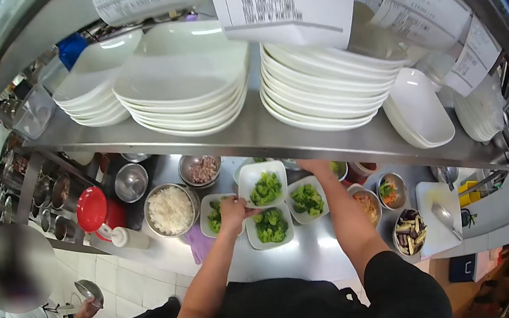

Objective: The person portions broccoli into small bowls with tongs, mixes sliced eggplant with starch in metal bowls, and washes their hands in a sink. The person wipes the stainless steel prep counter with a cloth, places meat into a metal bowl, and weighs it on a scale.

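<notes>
L hand: closed on near rim of white square ceramic-look bowl, w/ green broccoli; 3 similar filled bowls adj. R hand: fwd, part-hidden under steel shelf, opening/grip unclear.

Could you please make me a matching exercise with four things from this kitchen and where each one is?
1. Rice
2. Spoon
3. Stacked plates
4. Left hand

A. On the shelf
B. Gripping a dish of broccoli
C. On the white board
D. In a metal bowl

Right pairs: 1-D, 2-C, 3-A, 4-B
</notes>
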The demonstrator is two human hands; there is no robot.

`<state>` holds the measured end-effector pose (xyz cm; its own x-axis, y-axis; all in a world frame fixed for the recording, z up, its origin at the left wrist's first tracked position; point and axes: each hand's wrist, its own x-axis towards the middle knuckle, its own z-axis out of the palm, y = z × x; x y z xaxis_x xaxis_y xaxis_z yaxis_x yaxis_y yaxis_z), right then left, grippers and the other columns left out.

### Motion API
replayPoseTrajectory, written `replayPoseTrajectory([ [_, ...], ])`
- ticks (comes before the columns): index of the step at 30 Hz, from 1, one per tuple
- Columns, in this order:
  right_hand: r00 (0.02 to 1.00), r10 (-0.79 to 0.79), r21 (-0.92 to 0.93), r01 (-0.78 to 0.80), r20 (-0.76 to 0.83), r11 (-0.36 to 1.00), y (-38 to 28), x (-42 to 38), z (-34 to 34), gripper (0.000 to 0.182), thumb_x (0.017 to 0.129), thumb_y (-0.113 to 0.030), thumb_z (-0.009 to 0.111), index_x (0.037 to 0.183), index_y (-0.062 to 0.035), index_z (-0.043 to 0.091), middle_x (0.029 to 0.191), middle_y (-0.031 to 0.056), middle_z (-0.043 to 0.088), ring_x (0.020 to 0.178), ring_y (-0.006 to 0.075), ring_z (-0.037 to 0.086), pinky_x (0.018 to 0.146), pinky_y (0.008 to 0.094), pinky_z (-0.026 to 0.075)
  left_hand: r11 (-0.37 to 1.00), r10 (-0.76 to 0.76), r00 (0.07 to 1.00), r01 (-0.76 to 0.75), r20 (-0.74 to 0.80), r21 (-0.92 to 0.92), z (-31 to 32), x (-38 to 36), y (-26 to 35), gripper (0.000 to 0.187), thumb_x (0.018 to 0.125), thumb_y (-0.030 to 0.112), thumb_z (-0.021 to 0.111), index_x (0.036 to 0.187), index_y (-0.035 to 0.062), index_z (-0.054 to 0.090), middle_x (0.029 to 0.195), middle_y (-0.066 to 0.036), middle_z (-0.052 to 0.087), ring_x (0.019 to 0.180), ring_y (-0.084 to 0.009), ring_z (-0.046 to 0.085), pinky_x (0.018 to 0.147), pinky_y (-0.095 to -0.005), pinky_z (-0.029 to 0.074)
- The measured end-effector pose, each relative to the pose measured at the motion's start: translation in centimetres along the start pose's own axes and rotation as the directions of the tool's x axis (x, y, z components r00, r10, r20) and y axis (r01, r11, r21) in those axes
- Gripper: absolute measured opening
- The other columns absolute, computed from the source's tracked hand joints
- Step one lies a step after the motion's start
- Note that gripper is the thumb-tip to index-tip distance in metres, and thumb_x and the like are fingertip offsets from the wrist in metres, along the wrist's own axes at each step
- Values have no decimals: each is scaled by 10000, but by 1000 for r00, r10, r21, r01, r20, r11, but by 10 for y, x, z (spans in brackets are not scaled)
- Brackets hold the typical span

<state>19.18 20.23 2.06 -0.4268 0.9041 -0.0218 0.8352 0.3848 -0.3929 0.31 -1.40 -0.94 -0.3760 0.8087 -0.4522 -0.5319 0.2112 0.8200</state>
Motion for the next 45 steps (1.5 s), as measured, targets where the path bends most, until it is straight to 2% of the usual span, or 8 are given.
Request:
replayPoseTrajectory([
  [4, 1000, 18, -3, -18, 0, 1000, -3, -1, 3, 651, 801, -556, 593, 1289, -125, 562, 1343, 172, 531, 1256, 342, 479, 1043, 420, 380, 1000, -19, 999, 20, -35, 17, -5, -2, -6, 273, 865, -21, 448, 1083, -183, 466, 980, -254, 613, 770, -347, 689, 646, -370, 625],
  [8, 991, -96, 155, 110, -92, 982, -8, -45, -42, 565, 766, -464, 665, 1178, -78, 639, 1096, 207, 656, 1039, 341, 622, 895, 416, 474, 997, 61, 996, -58, -69, 50, -7, 2, -13, 279, 858, -18, 457, 1081, -184, 477, 978, -249, 617, 759, -341, 691, 635, -372, 625],
  [10, 989, 20, 163, -44, 146, 986, -35, -79, -78, 495, 723, -429, 700, 1055, -62, 694, 916, 204, 687, 877, 358, 660, 805, 423, 501, 976, 134, 990, -122, -52, 181, -2, -2, -5, 302, 857, -6, 466, 1098, -187, 477, 968, -246, 621, 746, -337, 693, 625, -376, 625],
  [15, 980, -135, 57, 145, -144, 988, -18, -61, -59, 489, 712, -430, 695, 934, 5, 692, 881, 225, 681, 863, 351, 669, 784, 432, 523, 987, 103, 993, -95, -53, 129, 8, -4, -5, 320, 855, 7, 505, 1122, -169, 480, 971, -240, 617, 767, -347, 689, 610, -386, 629],
  [20, 998, 60, -164, -58, 8, 985, -14, -43, -36, 465, 726, -420, 679, 928, -2, 692, 872, 224, 678, 896, 350, 661, 797, 438, 524, 989, 94, 993, -85, -75, 124, 11, -4, -9, 298, 848, -7, 500, 1114, -141, 487, 971, -255, 604, 785, -359, 684, 666, -411, 630],
  [24, 987, -37, 67, 48, -155, 997, -14, -65, -52, 355, 716, -369, 676, 805, -27, 703, 728, 221, 653, 746, 365, 663, 740, 442, 525, 989, 106, 992, -97, -71, 115, 10, -3, -14, 291, 859, -2, 489, 1108, -153, 478, 1010, -245, 581, 809, -355, 678, 640, -399, 632],
  [28, 990, -113, 155, 126, -88, 980, -40, -110, -100, 367, 710, -369, 681, 792, -12, 697, 772, 230, 659, 751, 390, 648, 732, 463, 525, 989, 120, 990, -114, -67, 90, 9, 1, -21, 277, 866, -2, 481, 1094, -160, 477, 1000, -234, 583, 790, -358, 679, 605, -387, 632],
  [45, 994, 98, 9, -98, 39, 995, -2, -30, -22, 489, 743, -382, 648, 997, 36, 673, 1039, 255, 652, 988, 371, 639, 868, 461, 510, 989, 123, 990, -117, -70, 86, 7, -4, -18, 297, 844, -14, 485, 1089, -181, 469, 973, -241, 588, 773, -360, 681, 647, -413, 634],
])
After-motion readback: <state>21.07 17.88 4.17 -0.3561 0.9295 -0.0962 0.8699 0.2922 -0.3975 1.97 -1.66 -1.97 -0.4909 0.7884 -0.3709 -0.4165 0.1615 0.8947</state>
